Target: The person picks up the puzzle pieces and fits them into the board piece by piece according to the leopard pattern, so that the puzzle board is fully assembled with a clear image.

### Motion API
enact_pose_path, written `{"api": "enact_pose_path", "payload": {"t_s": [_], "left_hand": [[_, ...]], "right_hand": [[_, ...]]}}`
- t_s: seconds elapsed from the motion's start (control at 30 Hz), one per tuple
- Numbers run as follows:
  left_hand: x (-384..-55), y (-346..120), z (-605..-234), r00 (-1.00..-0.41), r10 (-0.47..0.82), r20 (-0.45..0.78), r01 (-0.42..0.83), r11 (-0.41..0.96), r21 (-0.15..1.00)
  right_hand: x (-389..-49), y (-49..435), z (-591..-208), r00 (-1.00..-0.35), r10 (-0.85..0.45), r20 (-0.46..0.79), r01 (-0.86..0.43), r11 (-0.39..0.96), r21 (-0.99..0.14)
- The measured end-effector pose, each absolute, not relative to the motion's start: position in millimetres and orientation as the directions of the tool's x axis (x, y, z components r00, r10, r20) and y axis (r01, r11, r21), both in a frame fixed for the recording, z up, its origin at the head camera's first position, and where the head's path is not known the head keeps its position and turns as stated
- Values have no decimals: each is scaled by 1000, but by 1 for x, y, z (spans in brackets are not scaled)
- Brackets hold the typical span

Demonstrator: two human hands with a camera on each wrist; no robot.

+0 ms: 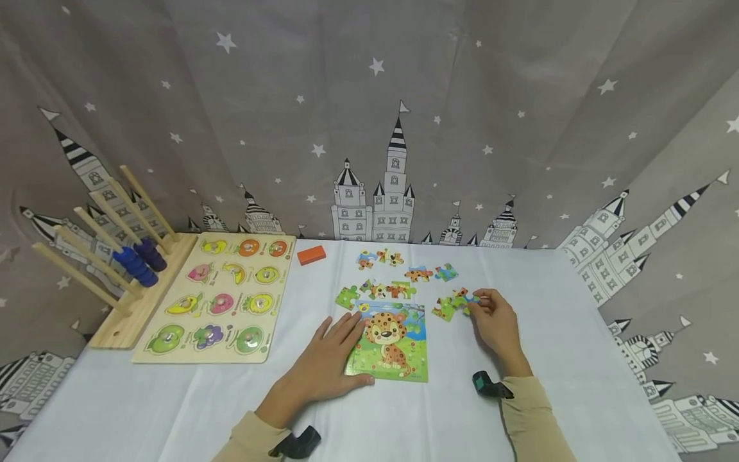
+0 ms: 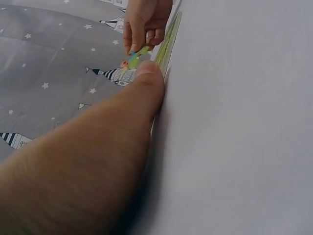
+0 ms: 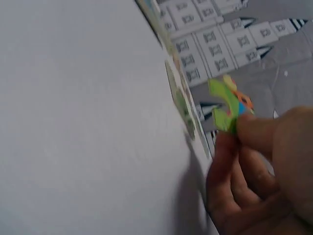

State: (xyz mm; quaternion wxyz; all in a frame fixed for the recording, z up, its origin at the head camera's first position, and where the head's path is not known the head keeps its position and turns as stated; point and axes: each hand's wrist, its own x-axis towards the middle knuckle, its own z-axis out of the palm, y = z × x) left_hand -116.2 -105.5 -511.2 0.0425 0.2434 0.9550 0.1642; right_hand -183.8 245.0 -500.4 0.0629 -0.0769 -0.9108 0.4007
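Note:
In the head view my left hand [image 1: 326,362] lies with its fingers spread along the left edge of a square puzzle board [image 1: 412,366] picturing a spotted cub on grass. My right hand [image 1: 499,327] pinches a jigsaw piece [image 3: 222,93] between thumb and fingers, right of the board. In the right wrist view that piece is green with orange and blue parts, lifted off the cloth. Another green jigsaw piece [image 1: 442,310] lies just left of it. Several loose jigsaw pieces [image 1: 398,290] lie along and beyond the board's far edge.
To the left lies a wooden fruit peg puzzle [image 1: 231,330]. Beside it stands a wooden rack [image 1: 110,333] with upright pegs and blue and purple rings. An orange block [image 1: 312,255] sits near the back edge of the white-covered table [image 1: 577,333]. A grey curtain [image 1: 346,83] hangs behind.

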Motion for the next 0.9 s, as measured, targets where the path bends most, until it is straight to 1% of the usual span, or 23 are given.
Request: {"api": "enact_pose_path", "payload": {"t_s": [0.07,0.17,0.23,0.3,0.4,0.5,0.6,0.77,0.9], "left_hand": [[-117,-106,-511,-876,482,10,456,823,339],[-117,-106,-511,-874,485,23,464,821,333],[-116,-106,-512,-872,489,33,472,818,330],[-114,-105,-513,-865,499,41,484,811,329],[-112,-100,-512,-850,525,55,509,789,345],[-111,-93,-511,-835,546,67,532,771,349],[-110,-86,-511,-827,558,72,547,769,331],[-109,-76,-513,-831,552,71,547,786,289],[-108,-72,-512,-839,539,79,536,793,289]], "right_hand": [[-180,238,-499,-991,133,24,66,635,-770],[-172,221,-496,-1000,0,-24,20,569,-822],[-167,209,-495,-995,-93,-42,-16,555,-832],[-163,197,-494,-984,-170,-47,-58,565,-823],[-158,184,-494,-970,-242,-35,-127,620,-774],[-155,178,-495,-965,-264,-6,-178,668,-722],[-154,175,-495,-962,-272,20,-209,690,-693],[-154,173,-495,-962,-271,33,-222,707,-672],[-154,173,-494,-962,-271,34,-227,722,-653]]}}
